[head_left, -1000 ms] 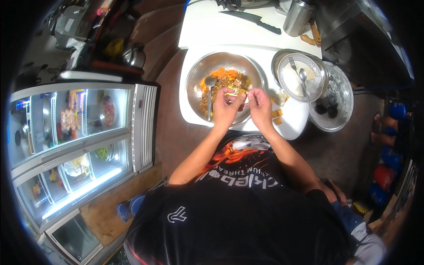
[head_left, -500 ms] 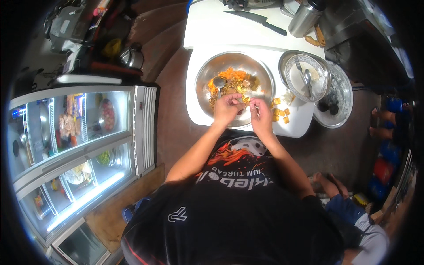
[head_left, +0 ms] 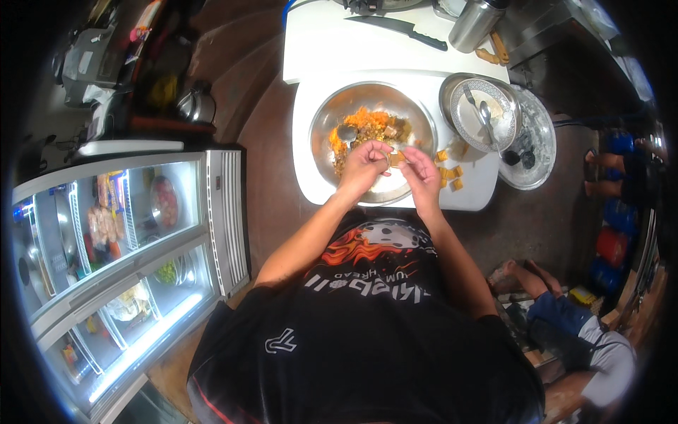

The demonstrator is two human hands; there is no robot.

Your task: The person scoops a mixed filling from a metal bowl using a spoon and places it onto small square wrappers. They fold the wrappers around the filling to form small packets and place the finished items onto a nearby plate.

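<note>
Over the near side of a wide steel mixing bowl [head_left: 318,116], my left hand [head_left: 365,169] and my right hand [head_left: 421,172] pinch a small gold-wrapped bouillon cube [head_left: 395,159] between their fingertips. Its wrapper is partly hidden by the fingers. Inside the bowl lie orange shreds [head_left: 369,116], brown crumbly bits and a few brown cubes [head_left: 390,130]. A dark-looking spoon or ladle [head_left: 347,133] rests in this mix. Several more gold-wrapped cubes [head_left: 452,174] sit on the white table beside the bowl, close to my right hand.
A patterned plate [head_left: 462,116] with a fork and spoon sits over a steel bowl, beside a large metal basin [head_left: 540,138]. Farther back are a knife [head_left: 402,30] and a steel flask [head_left: 477,27]. A lit glass-door fridge [head_left: 141,205] stands left; people are at right.
The view has shifted slightly. My fingers have turned the cube, and more of its gold side shows between the two hands. At far right, another person's legs have moved.
</note>
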